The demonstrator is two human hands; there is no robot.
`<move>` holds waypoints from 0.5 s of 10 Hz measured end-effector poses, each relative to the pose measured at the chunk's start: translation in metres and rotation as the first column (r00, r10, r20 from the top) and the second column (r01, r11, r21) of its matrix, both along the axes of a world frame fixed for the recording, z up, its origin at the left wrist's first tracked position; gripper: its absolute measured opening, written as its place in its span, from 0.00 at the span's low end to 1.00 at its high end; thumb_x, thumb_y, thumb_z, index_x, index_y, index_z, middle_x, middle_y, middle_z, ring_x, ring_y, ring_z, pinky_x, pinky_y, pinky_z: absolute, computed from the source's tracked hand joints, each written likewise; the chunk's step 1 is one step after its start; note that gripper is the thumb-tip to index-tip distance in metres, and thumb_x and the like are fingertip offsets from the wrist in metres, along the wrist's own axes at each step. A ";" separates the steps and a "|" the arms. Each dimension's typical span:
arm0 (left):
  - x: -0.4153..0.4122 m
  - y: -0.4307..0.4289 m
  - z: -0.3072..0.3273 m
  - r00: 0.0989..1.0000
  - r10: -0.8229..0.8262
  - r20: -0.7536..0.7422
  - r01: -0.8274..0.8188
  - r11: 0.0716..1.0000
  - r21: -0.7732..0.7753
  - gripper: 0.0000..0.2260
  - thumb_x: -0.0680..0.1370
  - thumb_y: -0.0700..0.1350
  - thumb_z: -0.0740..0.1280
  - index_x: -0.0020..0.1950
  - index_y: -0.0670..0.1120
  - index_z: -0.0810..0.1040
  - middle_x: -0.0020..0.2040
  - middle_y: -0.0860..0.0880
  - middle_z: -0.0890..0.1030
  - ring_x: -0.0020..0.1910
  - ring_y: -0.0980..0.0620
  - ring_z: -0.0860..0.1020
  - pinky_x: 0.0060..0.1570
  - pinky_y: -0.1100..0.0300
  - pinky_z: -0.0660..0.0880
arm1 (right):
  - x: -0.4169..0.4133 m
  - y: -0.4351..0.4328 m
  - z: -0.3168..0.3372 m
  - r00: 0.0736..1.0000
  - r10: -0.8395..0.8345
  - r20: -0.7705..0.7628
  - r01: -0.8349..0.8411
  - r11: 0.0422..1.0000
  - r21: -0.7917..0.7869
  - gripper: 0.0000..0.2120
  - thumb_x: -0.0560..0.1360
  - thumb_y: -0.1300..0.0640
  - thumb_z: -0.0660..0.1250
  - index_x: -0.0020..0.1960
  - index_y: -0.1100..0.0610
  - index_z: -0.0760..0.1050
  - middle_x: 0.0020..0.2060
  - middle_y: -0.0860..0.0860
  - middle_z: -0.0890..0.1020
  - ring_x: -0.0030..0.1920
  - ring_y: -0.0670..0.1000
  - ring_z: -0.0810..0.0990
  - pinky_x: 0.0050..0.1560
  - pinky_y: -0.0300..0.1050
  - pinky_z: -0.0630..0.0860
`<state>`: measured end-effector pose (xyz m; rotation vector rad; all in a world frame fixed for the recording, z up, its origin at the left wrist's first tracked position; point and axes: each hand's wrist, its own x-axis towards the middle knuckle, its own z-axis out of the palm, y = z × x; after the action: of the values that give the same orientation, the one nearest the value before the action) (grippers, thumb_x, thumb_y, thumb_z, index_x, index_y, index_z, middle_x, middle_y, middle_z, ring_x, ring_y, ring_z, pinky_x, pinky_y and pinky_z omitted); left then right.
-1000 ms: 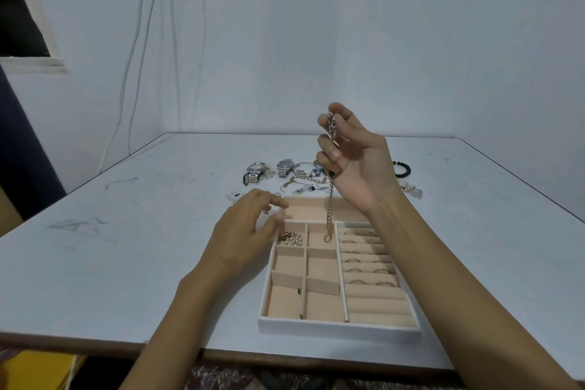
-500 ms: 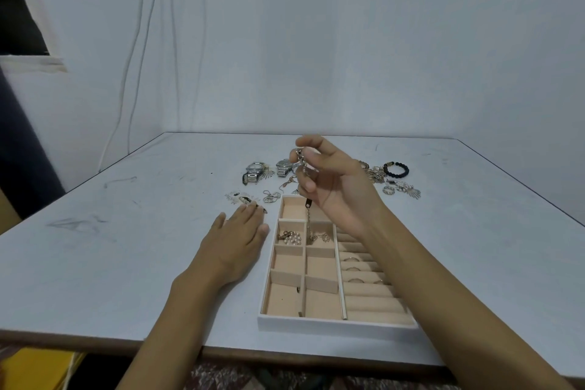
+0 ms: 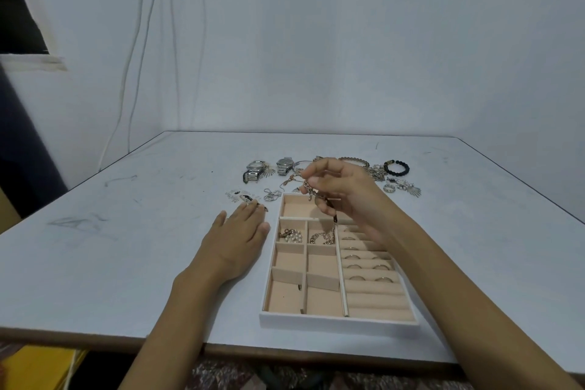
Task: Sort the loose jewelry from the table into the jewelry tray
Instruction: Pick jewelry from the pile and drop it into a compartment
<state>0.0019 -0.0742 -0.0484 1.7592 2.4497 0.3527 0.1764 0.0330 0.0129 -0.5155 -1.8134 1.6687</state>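
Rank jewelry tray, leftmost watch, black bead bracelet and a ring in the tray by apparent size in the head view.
1. jewelry tray, by far.
2. leftmost watch and black bead bracelet: look alike, not ranked.
3. ring, smallest despite lying nearer.

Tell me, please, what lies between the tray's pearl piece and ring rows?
In the head view, the gold chain pools there, its upper end held by the right hand.
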 end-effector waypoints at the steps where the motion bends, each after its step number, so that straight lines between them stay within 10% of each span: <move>1: -0.001 0.000 0.000 1.000 0.000 -0.005 0.000 1.000 -0.002 0.22 0.84 0.51 0.45 0.78 0.49 0.52 0.79 0.53 0.50 0.78 0.56 0.46 0.75 0.54 0.43 | -0.002 -0.002 -0.001 1.000 -0.014 0.010 0.014 1.000 0.004 0.05 0.76 0.66 0.65 0.48 0.59 0.79 0.36 0.52 0.78 0.29 0.50 0.74 0.35 0.44 0.73; 4: -0.001 0.001 -0.001 1.000 0.000 0.000 0.000 1.000 0.005 0.22 0.84 0.52 0.45 0.78 0.50 0.52 0.79 0.53 0.50 0.78 0.56 0.47 0.75 0.54 0.43 | 0.003 -0.003 0.000 0.997 0.019 0.081 -0.029 0.991 0.129 0.07 0.75 0.67 0.66 0.48 0.58 0.80 0.38 0.48 0.83 0.42 0.48 0.81 0.54 0.47 0.78; 5: -0.001 0.001 -0.002 1.000 0.002 0.004 -0.002 1.000 0.007 0.22 0.84 0.52 0.45 0.78 0.50 0.52 0.79 0.53 0.50 0.77 0.56 0.46 0.75 0.54 0.43 | 0.011 -0.003 0.002 0.981 0.012 0.195 -0.064 0.962 0.264 0.07 0.75 0.65 0.67 0.49 0.56 0.82 0.38 0.44 0.83 0.39 0.40 0.79 0.44 0.34 0.74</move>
<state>0.0011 -0.0731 -0.0500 1.7568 2.4504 0.3649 0.1873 0.0304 0.0154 -0.5388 -2.1630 1.4039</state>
